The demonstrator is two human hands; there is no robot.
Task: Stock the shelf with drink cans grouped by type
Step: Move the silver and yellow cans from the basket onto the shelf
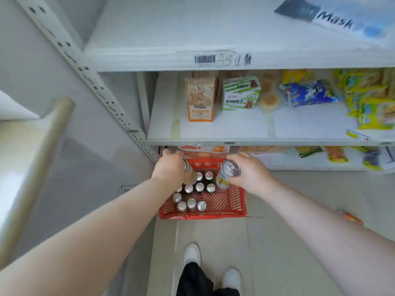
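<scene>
"Where are the cans right now?"

"Two are in my hands. My right hand (250, 171) has its fingers wrapped round the body of a white-and-yellow can (224, 178), tilted so that its silver top and pull tab face up at me. My left hand (171, 169) is curled round a yellowish can (191, 177). My knuckles hide most of it, so I can't read its label."

"And the others?"

"The other cans (191, 203) stand upright in the left half of the red basket (203, 215), silver tops up, packed close together. Some have dark green bodies. Both my hands hang just above the basket's far end."

"Where does the basket sit?"

"On the pale tiled floor (213, 236), right against the lowest shelf (299, 166), where snack packets lie. My white shoes (192, 253) are just behind it."

"What's higher up?"

"The middle shelf (235, 129) carries an orange-and-white carton (199, 99) with a green-striped box (240, 92) beside it. To the right of those are round buns in wrappers, a blue snack bag (307, 92) and yellow packets (369, 105). The front of that shelf is bare white board. Above it, the top shelf (149, 39) has a barcode label (205, 59) on its front edge and a box marked Mask (342, 18) at the far right. A perforated upright post (96, 86) runs along the left side."
</scene>
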